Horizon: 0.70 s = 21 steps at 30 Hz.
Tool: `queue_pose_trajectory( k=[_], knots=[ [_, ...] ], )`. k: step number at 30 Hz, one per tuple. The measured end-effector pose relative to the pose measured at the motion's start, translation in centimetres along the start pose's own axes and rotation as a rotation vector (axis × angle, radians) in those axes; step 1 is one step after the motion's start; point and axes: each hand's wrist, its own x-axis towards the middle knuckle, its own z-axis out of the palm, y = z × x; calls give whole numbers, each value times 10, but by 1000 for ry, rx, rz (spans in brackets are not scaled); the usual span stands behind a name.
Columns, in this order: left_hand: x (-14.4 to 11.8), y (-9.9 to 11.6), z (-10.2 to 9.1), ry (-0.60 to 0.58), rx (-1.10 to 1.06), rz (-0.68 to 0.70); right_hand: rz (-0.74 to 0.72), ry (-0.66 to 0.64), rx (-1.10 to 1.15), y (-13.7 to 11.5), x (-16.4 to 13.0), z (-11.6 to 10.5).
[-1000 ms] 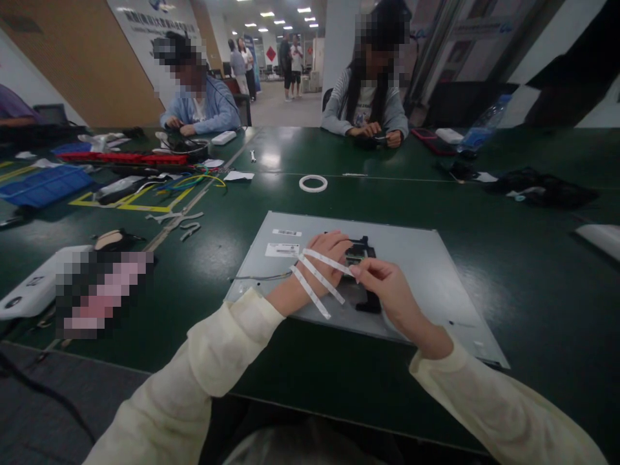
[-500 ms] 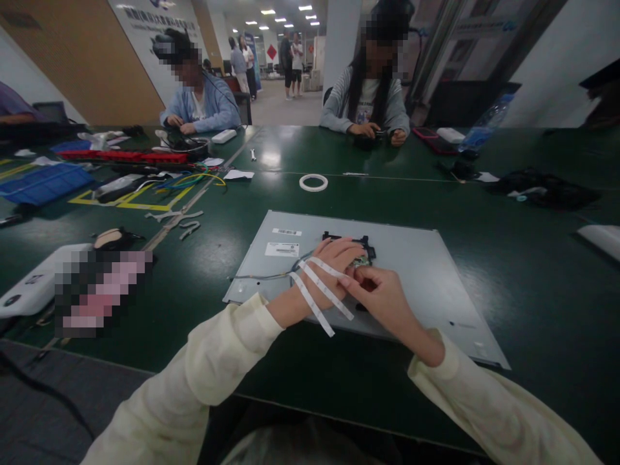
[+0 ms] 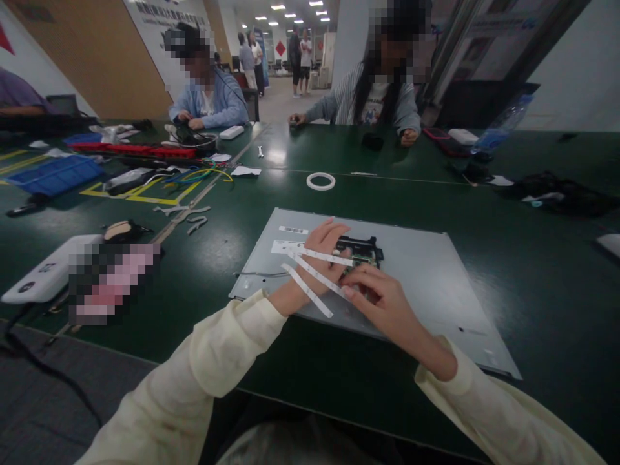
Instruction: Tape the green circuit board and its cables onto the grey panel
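On the green table (image 3: 145, 284) lies our grey panel (image 3: 436, 278). Our left hand (image 3: 320, 248) wears tape strips (image 3: 314, 274); right hand (image 3: 378, 300) fingertips pinch one, which may wrinkle if tugged.

Your left hand (image 3: 323, 248) wears three white tape strips (image 3: 312, 274) across its back; your right hand (image 3: 380, 300) meets their ends. Under both lies a pale grey panel (image 3: 426, 271) with white barcode labels (image 3: 287, 245) and a black bracket (image 3: 362, 245) framing a green board (image 3: 361, 259). Your sleeves (image 3: 223, 349) are cream, the table (image 3: 203, 278) dark green, and beyond your fingers sits a white tape ring (image 3: 320, 181)
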Motion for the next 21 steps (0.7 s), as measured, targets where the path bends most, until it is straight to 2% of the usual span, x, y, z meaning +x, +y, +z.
queue_pose_trajectory(
  k=[3, 11, 17, 19, 21],
  knots=[
    [1, -5, 0, 25, 23, -22, -6, -33, 47, -2, 0, 1],
    [2, -22, 2, 28, 137, -53, -84, -20, 150, -9, 1, -5],
    [3, -27, 3, 33, 117, -62, -92, -9, 244, -4, 1, -13],
    [5, -36, -1, 45, 94, -122, -83, 32, 315, -1, 2, -18],
    [8, -46, -7, 82, 90, -195, -60, 163, 374, 4, 3, -23]
  ],
)
